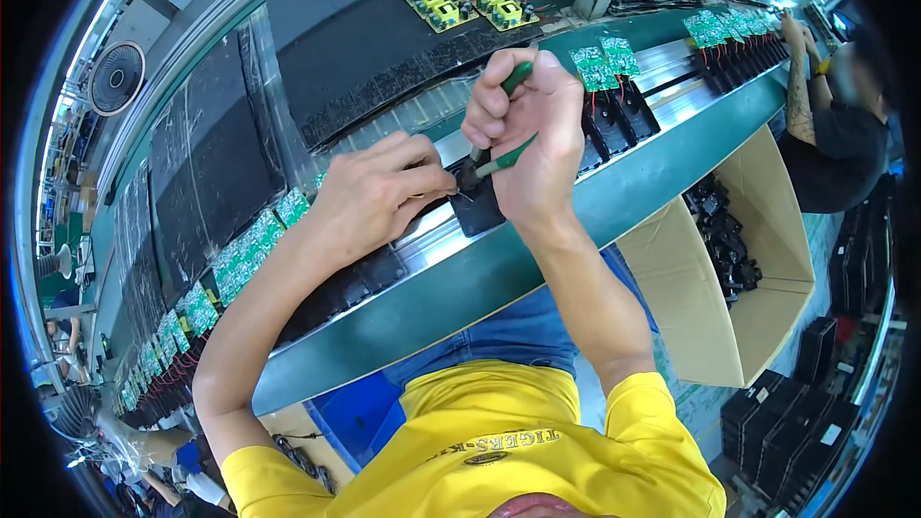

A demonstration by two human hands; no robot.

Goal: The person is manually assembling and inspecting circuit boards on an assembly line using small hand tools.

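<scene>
My right hand (539,134) is wrapped round a pair of green-handled pliers (508,157), one handle above the other. The jaws point left, down at a black plastic housing (477,212) on the metal rail (430,242). My left hand (379,190) is closed at the left side of the jaws, fingertips pinched together at the housing. Whatever small part or wire lies between those fingertips is hidden. To the right, green circuit boards (604,64) with red wires rest against black housings (619,123). More green boards (251,254) line the rail behind my left forearm.
An open cardboard box (686,297) of black plastic parts stands right of the green bench (537,273). Yellow components on boards (446,11) sit on black sheets beyond. A co-worker (835,125) works farther right, near stacked black trays (782,427). A fan (117,77) stands far left.
</scene>
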